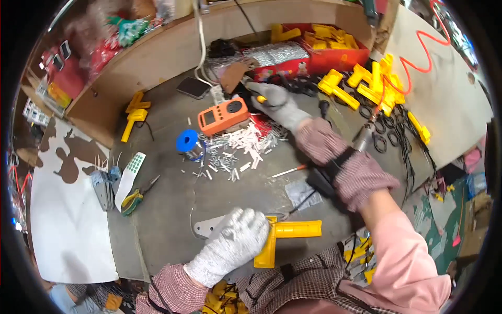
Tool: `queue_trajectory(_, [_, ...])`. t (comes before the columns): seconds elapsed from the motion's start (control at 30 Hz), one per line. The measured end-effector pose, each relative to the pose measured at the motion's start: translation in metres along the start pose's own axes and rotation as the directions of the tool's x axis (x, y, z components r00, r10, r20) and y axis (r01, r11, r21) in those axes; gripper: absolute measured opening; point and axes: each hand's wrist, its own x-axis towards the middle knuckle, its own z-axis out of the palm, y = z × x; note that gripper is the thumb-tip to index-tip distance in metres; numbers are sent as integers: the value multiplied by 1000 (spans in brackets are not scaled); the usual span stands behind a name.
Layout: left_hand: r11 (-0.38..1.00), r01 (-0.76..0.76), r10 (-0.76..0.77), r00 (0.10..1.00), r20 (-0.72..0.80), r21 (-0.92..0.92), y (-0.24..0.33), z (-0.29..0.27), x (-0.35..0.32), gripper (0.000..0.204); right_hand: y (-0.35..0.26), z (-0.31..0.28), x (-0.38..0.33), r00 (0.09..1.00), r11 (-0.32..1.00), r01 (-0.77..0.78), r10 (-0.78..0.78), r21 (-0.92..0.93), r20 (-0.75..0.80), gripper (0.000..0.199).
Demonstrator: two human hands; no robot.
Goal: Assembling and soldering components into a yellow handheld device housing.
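Note:
My left hand (238,235), in a pale grey glove, is closed near the front of the bench. Its fingers press on a grey flat strip with holes (203,227) and the left side of a yellow T-shaped plastic housing (298,229). A dark cable (304,203) runs to the housing's top. My right hand (274,102), gloved too, reaches to the back of the bench beside an orange meter (224,116). Its fingers are curled round a slim tool with a yellow handle (261,99); the tool's far end is hidden.
A heap of small screws and white sleeves (243,144) lies mid-bench, beside a blue solder spool (189,142). Pliers (137,199) lie left. Yellow housings (374,86) and black cables pile at right, under a coiled orange hose (418,65). A red box (334,58) stands behind.

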Motion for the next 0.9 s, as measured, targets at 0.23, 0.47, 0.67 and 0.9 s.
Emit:
queue_trajectory(0.23, [900,143,-6,949,317,-411,-4,7,69,61,-61,-31,-7,865,929,-272,350,-249,360,52])
queue_trajectory(0.47, [413,105,-157,987,43,-905,-17,11,46,15,-126,-147,-134,733,949,-314,248,-8,633,27])
queue_trajectory(0.67, [711,67,-320,917,-238,-700,2,38,25,22,-153,-135,-130,550,790,-576,185,209,814,30])
queue_trajectory(0.9, [834,230,-411,866,-286,-502,16,68,-6,32,-150,-112,-150,610,806,-554,225,207,760,26])
